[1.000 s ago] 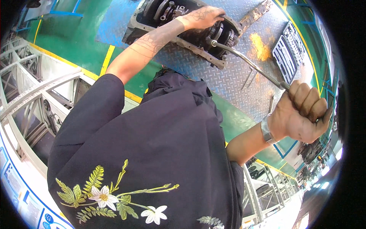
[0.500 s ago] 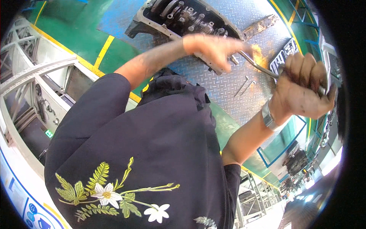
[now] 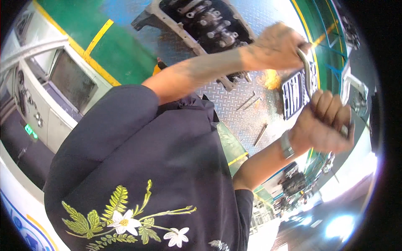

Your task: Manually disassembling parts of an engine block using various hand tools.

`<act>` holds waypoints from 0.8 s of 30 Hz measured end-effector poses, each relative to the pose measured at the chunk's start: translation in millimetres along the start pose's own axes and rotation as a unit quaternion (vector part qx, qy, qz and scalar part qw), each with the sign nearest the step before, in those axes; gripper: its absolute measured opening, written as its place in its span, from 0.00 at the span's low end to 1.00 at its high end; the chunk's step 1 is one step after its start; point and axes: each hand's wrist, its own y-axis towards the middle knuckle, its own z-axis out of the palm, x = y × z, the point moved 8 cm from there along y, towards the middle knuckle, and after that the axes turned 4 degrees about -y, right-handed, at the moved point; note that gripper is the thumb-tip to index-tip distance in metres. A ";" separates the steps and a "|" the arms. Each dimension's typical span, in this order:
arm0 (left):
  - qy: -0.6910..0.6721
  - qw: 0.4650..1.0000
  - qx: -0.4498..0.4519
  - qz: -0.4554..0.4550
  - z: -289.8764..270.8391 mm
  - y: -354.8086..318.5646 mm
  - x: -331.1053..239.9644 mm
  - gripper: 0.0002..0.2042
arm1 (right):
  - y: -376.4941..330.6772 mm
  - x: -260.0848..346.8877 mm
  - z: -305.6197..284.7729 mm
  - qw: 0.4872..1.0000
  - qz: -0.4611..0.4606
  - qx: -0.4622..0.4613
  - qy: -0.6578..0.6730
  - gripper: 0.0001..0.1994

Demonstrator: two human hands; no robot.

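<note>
A bent metal rod, shaped like a cranked speed handle (image 3: 310, 75), runs between my two hands in front of me on the right. My right hand (image 3: 324, 121), with a metal wristband behind it, is closed round its near end; a ring-like or metal end shows by the fingers. My left hand (image 3: 278, 46) is stretched forward, its fingers curled round the rod's far part, somewhat blurred. Beyond my left forearm lies an engine block (image 3: 157, 19), its open side up with crankshaft parts (image 3: 213, 21) showing. My forearm covers part of its near edge.
The block lies on a blue and grey tread-plate surface (image 3: 247, 119). On it are thin metal tools (image 3: 248, 101), a rod-like tool (image 3: 260, 134), a yellow patch (image 3: 270, 79) and a tool tray (image 3: 293, 94). Pale metal frames (image 3: 58, 108) stand at the left.
My left hand has moved right from over the engine block to the rod and closed on it. My right hand has come down and slightly left. The view has shifted right.
</note>
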 end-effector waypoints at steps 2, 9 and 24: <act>-0.080 0.990 0.032 -0.112 -22.9 -10.4 -5.0 0.11 | 10.9 1.9 -32.5 0.994 0.001 -0.107 -0.025 0.16; -0.025 0.954 0.209 -0.212 26.8 -80.4 -53.2 0.10 | 8.8 -62.3 24.8 0.875 -0.236 -0.012 -0.424 0.11; 0.165 0.986 0.009 -0.040 -1.2 -77.9 -15.6 0.10 | 30.0 8.2 18.8 0.756 -0.501 -0.056 -0.418 0.08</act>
